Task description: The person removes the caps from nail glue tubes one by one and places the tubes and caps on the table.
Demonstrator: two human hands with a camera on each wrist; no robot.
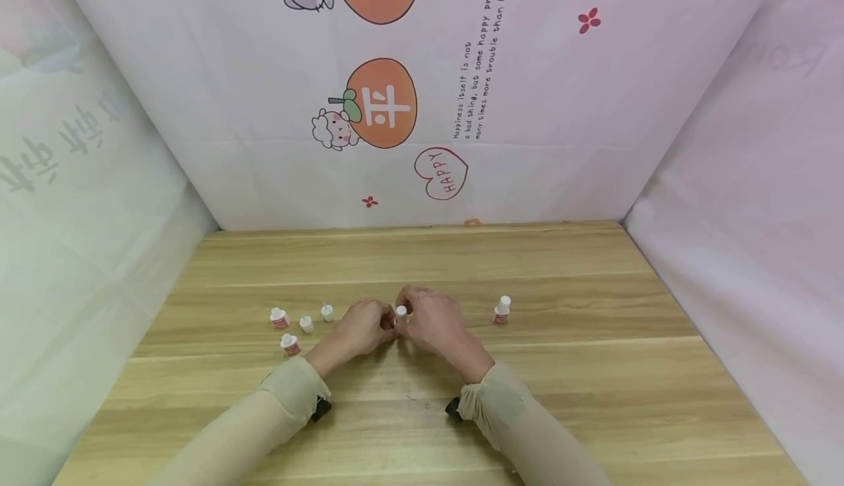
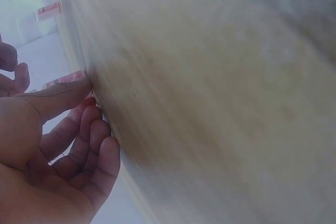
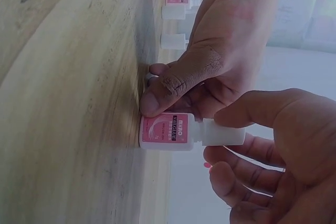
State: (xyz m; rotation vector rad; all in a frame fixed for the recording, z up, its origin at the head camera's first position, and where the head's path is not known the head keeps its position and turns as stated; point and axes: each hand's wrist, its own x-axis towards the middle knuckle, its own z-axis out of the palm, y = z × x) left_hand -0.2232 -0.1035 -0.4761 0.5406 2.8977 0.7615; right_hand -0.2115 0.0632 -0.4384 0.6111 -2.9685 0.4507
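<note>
A small bottle with a pink label [image 3: 167, 128] stands on the table between the two hands. My left hand [image 1: 363, 327] holds its body low down, the thumb along the label in the right wrist view. The fingers of my right hand [image 1: 435, 319] pinch the bottle's white cap [image 3: 224, 132], and a short piece of neck shows below that cap. From the left wrist view, the left hand [image 2: 52, 150] has curled fingers near the table surface, with part of the pink label [image 2: 65, 80] behind the thumb.
Left of the hands are two pink-labelled bottles [image 1: 280, 318] [image 1: 290, 344] and two loose white caps [image 1: 306, 324] [image 1: 327, 313]. Another bottle [image 1: 502, 311] with a tall white cap stands to the right. A printed cloth wall rises behind the wooden table [image 1: 567, 383].
</note>
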